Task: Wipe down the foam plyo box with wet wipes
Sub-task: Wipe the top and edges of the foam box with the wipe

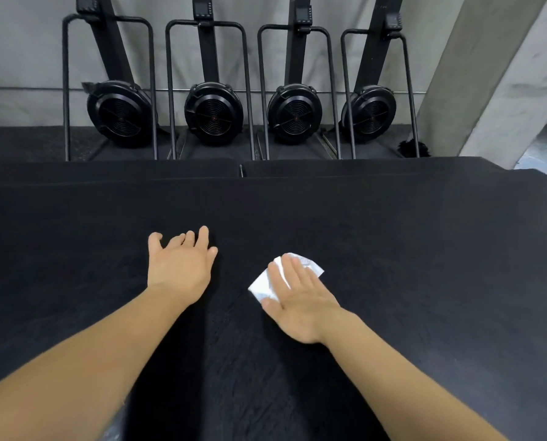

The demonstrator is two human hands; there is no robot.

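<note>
Foam box: black, with a finely textured matt top that fills the lower two thirds of the view. Its far edge runs straight across, level with the feet of the equipment behind. A short seam shows at the middle of that far edge.

Wipe: white, crumpled and folded, lying on the box top right of centre. It is partly covered by the right hand, and its corners stick out past the fingertips and beside the thumb.

Right hand: palm down, fingers straight and close together, pressing the wipe flat against the box. Nothing is pinched.

Left hand: palm down over bare box top, just left of the wipe and apart from it. Fingers are loose and slightly spread and hold nothing. Whether it rests on the surface or hovers just above cannot be told.

Machines: four alike, black, in a row. Each has a round slotted fan housing low down, an upright column and a tubular frame.

Wall: grey, plain, directly behind the machines.

Pillar: pale concrete, leaning in the wide-angle view, at the far right.

Floor: dark, speckled matting under the machines
</note>
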